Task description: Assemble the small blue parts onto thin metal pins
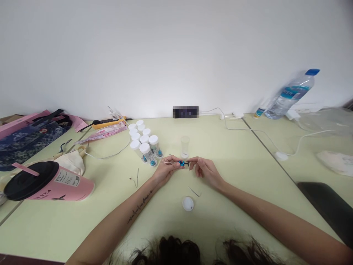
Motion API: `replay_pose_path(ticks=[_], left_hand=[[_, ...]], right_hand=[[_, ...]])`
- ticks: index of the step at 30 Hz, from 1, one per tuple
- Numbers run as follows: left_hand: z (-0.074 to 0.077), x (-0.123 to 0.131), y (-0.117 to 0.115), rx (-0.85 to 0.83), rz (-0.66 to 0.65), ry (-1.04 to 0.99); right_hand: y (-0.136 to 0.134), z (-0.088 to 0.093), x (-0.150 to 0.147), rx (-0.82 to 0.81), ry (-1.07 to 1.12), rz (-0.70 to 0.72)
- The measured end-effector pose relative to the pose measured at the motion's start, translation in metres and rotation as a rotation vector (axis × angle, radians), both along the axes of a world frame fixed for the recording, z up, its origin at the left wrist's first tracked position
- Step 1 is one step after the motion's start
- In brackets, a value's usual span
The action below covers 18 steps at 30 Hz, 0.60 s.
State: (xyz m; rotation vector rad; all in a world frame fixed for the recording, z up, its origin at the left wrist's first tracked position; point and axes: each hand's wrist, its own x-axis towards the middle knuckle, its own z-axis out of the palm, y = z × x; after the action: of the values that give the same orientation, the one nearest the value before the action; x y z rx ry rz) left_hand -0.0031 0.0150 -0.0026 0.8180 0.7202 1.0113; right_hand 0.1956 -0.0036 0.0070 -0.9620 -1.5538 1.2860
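Observation:
My left hand [166, 169] pinches a small blue part with a black end [182, 163] between thumb and fingers. A thin metal rod sticks out on the left side of that hand. Close to the black end is my right hand [206, 172], its index finger stretched toward it and the other fingers loosely bent. I cannot tell whether the fingertip touches it. Just behind stands an uncapped clear vial [184, 145]. A white round cap [188, 204] and a thin metal pin [194, 191] lie on the table nearer me. Left of my hands is a bent metal wire [137, 178].
Several white-capped vials [145, 148] with blue pieces inside stand at the left. A pink cup [60, 182] tips over at far left, beside a cloth bag [30, 140]. A clock-like black box [185, 112], cables, a water bottle [292, 94] and a dark slab [327, 206] are farther off.

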Motion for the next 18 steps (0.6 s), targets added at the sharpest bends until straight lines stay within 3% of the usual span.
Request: replay_pose_path(ticks=[18], left_hand=[[0.0010,0.0003,0.0000,-0.004,0.002,0.012]], right_hand=[[0.0001,0.0007,0.0009,-0.014,-0.020,0.005]])
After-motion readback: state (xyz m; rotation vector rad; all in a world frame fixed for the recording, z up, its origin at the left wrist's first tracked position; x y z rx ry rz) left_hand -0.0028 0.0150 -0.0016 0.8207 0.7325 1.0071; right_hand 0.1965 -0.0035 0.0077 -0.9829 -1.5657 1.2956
